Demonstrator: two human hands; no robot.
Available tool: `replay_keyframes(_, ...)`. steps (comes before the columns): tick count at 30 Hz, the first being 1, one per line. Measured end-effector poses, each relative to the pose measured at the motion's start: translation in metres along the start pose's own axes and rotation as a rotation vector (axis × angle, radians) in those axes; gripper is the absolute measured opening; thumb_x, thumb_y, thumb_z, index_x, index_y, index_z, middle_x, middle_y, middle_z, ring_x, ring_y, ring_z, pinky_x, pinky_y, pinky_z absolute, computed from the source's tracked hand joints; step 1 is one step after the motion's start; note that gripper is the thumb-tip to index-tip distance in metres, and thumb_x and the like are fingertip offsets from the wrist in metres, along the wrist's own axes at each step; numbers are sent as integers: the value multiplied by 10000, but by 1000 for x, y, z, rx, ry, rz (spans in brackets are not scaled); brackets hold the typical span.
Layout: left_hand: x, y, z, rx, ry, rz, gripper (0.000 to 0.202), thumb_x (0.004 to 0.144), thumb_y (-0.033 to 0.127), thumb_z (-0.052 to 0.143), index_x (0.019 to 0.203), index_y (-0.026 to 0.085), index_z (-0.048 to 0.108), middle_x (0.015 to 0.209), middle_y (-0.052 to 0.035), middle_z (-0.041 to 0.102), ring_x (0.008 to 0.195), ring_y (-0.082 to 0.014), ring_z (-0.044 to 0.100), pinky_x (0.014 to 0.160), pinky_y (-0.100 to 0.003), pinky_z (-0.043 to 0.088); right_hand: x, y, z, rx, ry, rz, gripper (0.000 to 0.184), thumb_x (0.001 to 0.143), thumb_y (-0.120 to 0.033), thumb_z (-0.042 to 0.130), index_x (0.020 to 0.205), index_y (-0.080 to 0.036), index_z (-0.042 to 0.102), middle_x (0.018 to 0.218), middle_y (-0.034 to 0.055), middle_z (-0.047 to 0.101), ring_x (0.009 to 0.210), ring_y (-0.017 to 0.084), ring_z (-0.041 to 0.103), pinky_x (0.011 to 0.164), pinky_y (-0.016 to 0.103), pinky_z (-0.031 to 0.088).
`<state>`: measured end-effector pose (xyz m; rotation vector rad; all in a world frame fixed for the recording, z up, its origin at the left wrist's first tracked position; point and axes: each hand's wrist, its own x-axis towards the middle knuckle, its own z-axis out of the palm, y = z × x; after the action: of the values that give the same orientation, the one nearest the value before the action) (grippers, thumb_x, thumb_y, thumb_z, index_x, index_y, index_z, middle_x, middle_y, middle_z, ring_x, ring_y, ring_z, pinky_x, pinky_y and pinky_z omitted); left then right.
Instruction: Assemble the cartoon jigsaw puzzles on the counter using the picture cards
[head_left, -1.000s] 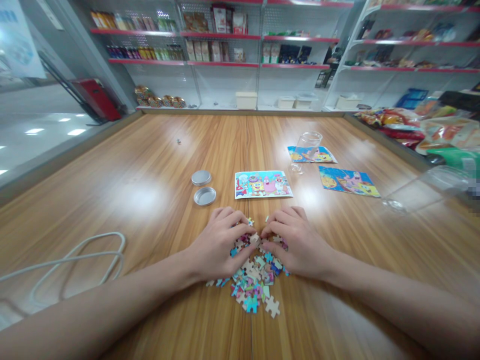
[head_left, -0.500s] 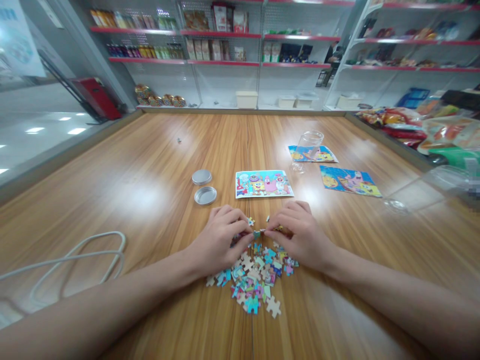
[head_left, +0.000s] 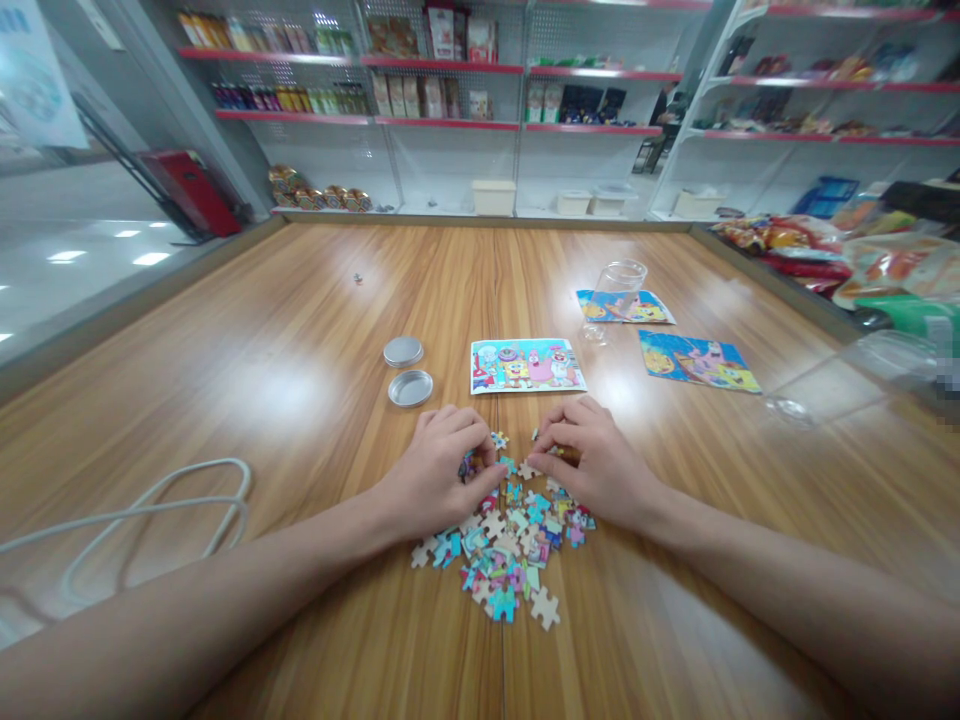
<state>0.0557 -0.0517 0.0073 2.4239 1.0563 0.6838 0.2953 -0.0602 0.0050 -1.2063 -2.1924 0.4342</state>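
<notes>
A heap of jigsaw puzzle pieces [head_left: 517,540], some picture side up and others showing plain beige backs, lies on the wooden table between my forearms. My left hand [head_left: 446,470] rests at the heap's left edge, fingers curled and its thumb apart from the index finger, beside a small teal puzzle piece [head_left: 508,466]. On the other side, my right hand [head_left: 596,465] has thumb and index fingertips close together at the edge of a beige-backed puzzle piece [head_left: 528,469]. Its other fingers hide some pieces beneath. Just beyond both hands lies a cartoon picture card [head_left: 527,367].
Two round metal tin parts [head_left: 410,388] sit left of the card. To the right are another cartoon picture sheet [head_left: 701,362] and a clear plastic cup [head_left: 621,280] lying on a third. A white cable [head_left: 225,500] loops at left. Stocked shelves [head_left: 442,122] stand behind the table.
Both hands have drawn slightly apart. The teal and beige pieces, earlier upright between the fingertips, now look flatter, and more of the heap between the hands shows.
</notes>
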Motion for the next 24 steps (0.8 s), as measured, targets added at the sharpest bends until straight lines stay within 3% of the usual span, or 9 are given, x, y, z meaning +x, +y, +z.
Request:
replay_keyframes(4, -2, 2, -2, -8, 14, 70, 116, 920, 285, 629, 993, 199, 658, 1006, -51, 614, 972, -212, 541, 879, -401, 410, -1, 0, 0, -38, 12, -19, 32, 874, -242, 721, 863, -212, 717, 979, 60, 621, 990, 234, 546, 869, 407, 407)
replay_keyframes(7, -4, 3, -2, 26, 7, 164, 165, 918, 291, 631, 1053, 220, 697, 1092, -71, 611, 1027, -232, 530, 919, -432, 408, -3, -1, -2, -53, 4, -49, 114, 838, -264, 755, 942, -225, 730, 1000, 59, 611, 1005, 242, 541, 890, 420, 395)
replay_keyframes(10, -6, 2, -2, 65, -37, 227, 187, 918, 279, 629, 1078, 233, 715, 1139, -78, 619, 1050, -241, 524, 941, -453, 405, -3, -2, -3, -53, -2, -55, 51, 837, -251, 759, 876, -229, 735, 986, 49, 612, 998, 233, 540, 892, 414, 381)
replay_keyframes(20, -5, 4, -6, -43, -46, 283, 273, 909, 230, 626, 1181, 213, 641, 1110, -82, 665, 1039, -235, 543, 934, -437, 438, 3, 0, -4, 85, -119, 52, 91, 860, -242, 752, 782, -229, 706, 817, 1, 649, 873, 197, 548, 827, 372, 360)
replay_keyframes(24, -3, 4, -5, -63, -24, 265, 214, 910, 201, 603, 1122, 209, 629, 1093, -75, 675, 1029, -230, 561, 943, -438, 449, 3, -2, -1, 70, -73, 33, 108, 897, -255, 719, 801, -217, 685, 829, 4, 655, 873, 194, 545, 833, 370, 361)
